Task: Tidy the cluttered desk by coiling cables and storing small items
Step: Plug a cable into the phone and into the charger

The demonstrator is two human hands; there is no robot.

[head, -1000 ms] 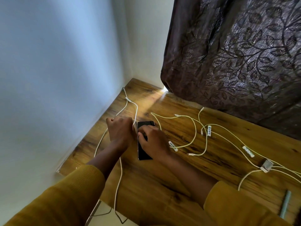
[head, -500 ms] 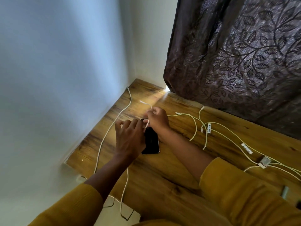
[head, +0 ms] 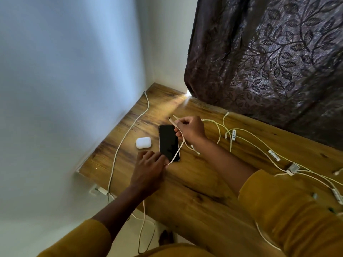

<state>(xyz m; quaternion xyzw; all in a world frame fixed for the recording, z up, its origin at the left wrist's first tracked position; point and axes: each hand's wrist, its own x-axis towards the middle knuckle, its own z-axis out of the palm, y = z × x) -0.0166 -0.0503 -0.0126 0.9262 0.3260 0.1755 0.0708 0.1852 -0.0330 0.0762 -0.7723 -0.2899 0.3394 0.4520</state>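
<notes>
My right hand pinches a white cable near its plug end and lifts it above a black phone that lies flat on the wooden desk. The cable runs down across the phone to my left hand, whose fingers hold its lower stretch at the phone's near corner. A white earbud case sits just left of the phone. More white cables with plugs sprawl tangled to the right.
Another long white cable runs along the wall side and off the desk's front edge. A small white adapter lies among the cables at the right. A dark patterned curtain hangs over the desk's back edge.
My left hand has drawn back from beside the phone, uncovering the earbud case. My right hand has raised the cable end, and the cable now stretches between both hands.
</notes>
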